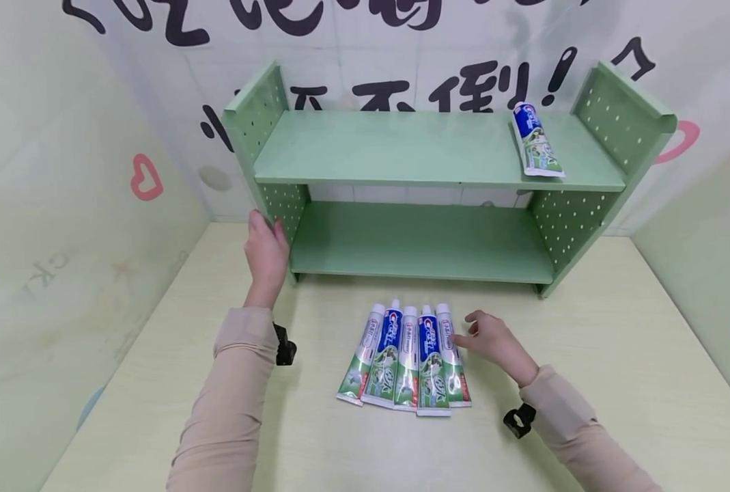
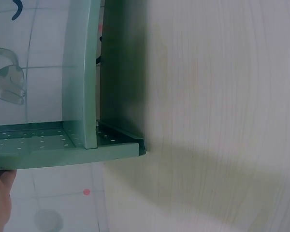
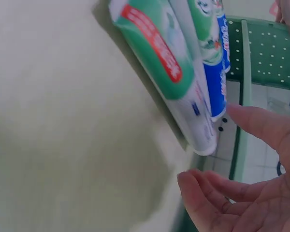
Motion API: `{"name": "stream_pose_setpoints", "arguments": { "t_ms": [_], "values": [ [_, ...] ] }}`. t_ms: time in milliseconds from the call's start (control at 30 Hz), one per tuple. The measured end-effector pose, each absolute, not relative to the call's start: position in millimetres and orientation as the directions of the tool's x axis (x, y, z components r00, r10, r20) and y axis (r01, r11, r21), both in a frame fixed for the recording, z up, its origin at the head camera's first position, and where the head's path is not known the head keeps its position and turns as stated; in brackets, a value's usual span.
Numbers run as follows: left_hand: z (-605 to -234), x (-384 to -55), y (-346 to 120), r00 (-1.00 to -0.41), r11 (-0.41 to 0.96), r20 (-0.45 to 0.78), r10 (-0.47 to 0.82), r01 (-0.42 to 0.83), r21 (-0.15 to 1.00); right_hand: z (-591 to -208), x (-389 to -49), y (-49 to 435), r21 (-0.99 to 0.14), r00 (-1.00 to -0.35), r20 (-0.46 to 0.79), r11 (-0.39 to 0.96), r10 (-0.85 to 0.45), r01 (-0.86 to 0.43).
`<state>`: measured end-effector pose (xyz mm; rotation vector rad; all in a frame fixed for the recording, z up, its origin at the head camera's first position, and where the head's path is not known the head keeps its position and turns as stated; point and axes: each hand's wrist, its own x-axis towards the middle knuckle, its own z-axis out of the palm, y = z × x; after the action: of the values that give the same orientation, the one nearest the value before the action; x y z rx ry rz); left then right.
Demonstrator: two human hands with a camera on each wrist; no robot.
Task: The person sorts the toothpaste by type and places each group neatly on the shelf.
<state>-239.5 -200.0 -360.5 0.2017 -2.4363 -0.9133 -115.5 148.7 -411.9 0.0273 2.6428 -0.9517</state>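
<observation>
Green shelving (image 1: pixel 426 184) is standing before us as we are gripping its left side edge with our left hand (image 1: pixel 268 260); our right hand (image 1: pixel 494 342), thumb and fingers parted, is arching beside the rightmost of five toothpaste tubes (image 1: pixel 408 359) lying together on the table (image 1: pixel 340 451), while a sixth tube (image 1: pixel 535 140) is resting on the upper board (image 1: pixel 389 147).
</observation>
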Motion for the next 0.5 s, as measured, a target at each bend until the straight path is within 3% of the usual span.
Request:
{"name": "stream_pose_setpoints", "arguments": {
  "t_ms": [500],
  "values": [
    [-361,-239,-199,-0.838,0.773,0.45,-0.308,0.055,0.632,-425,-111,134,-0.648,-0.926,-0.37,0.736,-0.078,0.198]
  ]
}}
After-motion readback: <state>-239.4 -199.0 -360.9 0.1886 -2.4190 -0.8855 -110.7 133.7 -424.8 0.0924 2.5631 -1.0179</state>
